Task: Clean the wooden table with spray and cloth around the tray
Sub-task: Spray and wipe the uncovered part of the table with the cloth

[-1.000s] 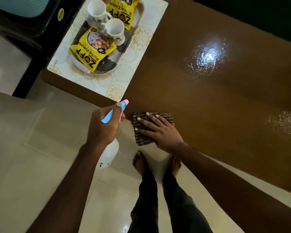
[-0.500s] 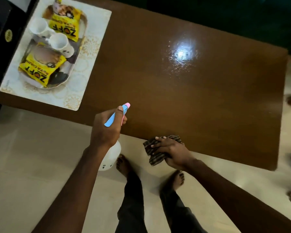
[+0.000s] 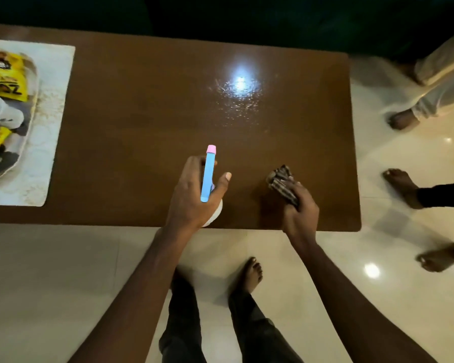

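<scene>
The brown wooden table point(image 3: 147, 132) fills the middle of the view, with a wet, shiny patch point(image 3: 240, 95) near its far side. My left hand point(image 3: 194, 195) grips a spray bottle point(image 3: 209, 174) with a blue head and pink nozzle, held over the table's near edge. To its right, my right hand point(image 3: 300, 205) holds a bunched dark striped cloth point(image 3: 282, 183) above or on the table near the front right corner. The tray point(image 3: 30, 121) sits at the far left on a white mat point(image 3: 55, 127), partly cut off.
The tray holds yellow snack packets point(image 3: 8, 85) and a white cup point(image 3: 3, 111). My bare feet point(image 3: 249, 273) stand on pale tiles below the table edge. Other people's bare feet point(image 3: 401, 187) stand on the floor to the right of the table.
The view has shifted right along the table, so the tray now sits at the left edge. Both hands moved forward over the table; the cloth went from flat under my palm to bunched in my fingers.
</scene>
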